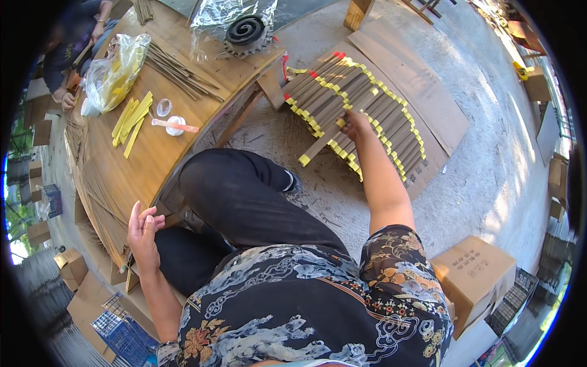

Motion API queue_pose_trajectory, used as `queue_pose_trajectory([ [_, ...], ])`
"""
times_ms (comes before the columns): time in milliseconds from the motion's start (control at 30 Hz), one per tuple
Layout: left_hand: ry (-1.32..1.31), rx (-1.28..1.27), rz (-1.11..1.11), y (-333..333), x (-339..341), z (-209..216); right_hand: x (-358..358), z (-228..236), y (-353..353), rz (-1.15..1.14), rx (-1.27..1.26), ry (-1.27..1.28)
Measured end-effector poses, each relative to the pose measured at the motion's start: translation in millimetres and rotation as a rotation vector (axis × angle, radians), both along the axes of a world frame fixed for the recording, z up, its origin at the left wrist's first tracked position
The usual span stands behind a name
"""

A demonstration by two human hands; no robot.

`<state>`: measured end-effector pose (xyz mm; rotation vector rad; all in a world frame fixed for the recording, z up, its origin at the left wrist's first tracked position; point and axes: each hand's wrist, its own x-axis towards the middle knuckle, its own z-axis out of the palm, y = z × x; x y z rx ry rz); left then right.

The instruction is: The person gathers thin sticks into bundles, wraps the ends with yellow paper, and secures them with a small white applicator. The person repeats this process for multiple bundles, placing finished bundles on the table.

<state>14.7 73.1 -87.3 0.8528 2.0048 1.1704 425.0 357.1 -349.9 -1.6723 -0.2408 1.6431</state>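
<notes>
My right hand reaches down to the right, its fingers closed on one end of a slim brown stick bundle with a yellow band at each end. The bundle lies slantwise over rows of similar bundles with yellow bands, a few of them red. My left hand is raised beside the table edge, fingers loosely apart, holding nothing. Nearest to it are thin brown sticks on the wooden table. Yellow paper strips lie farther up, beside a small white pot with a flat pinkish stick across it.
A plastic bag, loose sticks and a black coil on a toothed wheel rest on the table. Flat cardboard lies under the bundles. A carton stands at my right. Another person's hand is at the far left.
</notes>
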Motion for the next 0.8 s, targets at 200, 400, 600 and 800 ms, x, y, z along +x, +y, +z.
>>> queue_pose_trajectory([
  [200,0.044,-0.072,0.074,7.7,-10.6,0.3,5.7,-49.0,68.0,-0.092,-0.045,-0.073],
  [400,0.091,-0.144,0.117,9.6,-22.1,-3.8,14.4,-94.7,108.8,-0.087,-0.121,-0.276],
  [600,0.082,-0.158,0.105,12.5,-29.4,-11.6,10.5,-97.5,113.2,-0.139,-0.116,-0.266],
  [800,0.116,-0.098,0.136,2.3,-37.8,-9.2,-4.2,-70.7,55.6,0.041,0.137,-0.136],
])
